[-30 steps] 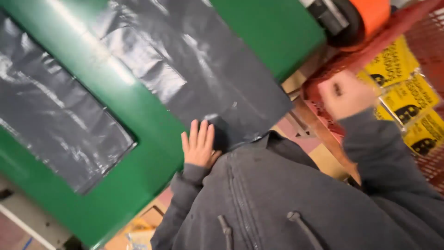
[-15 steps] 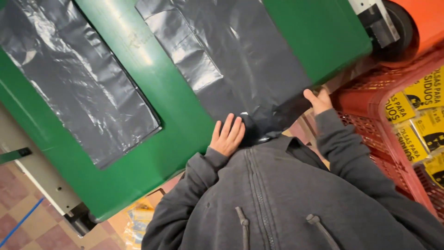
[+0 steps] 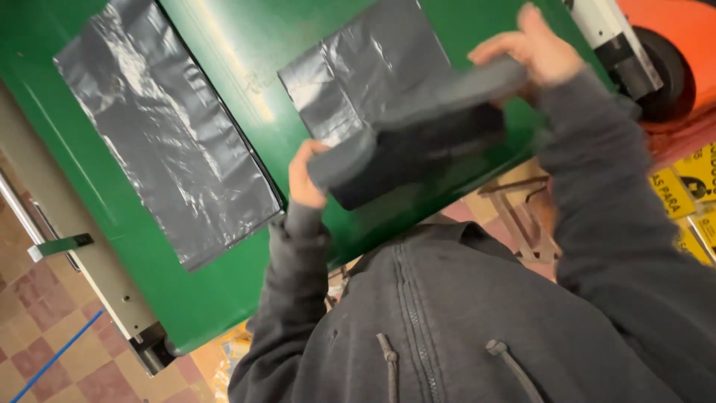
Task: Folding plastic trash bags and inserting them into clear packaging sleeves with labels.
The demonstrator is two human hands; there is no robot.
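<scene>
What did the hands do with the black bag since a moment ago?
Both hands took hold of the near end of the black plastic bag and lifted it, folding it back over itself. Before, they lay flat on it. The left hand grips the lower corner, the right hand the upper one. The other black bag stayed flat on the green table.

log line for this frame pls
left hand: grips bag edge | right hand: grips other edge | black bag: lifted, folding | second bag: flat on green table
</scene>
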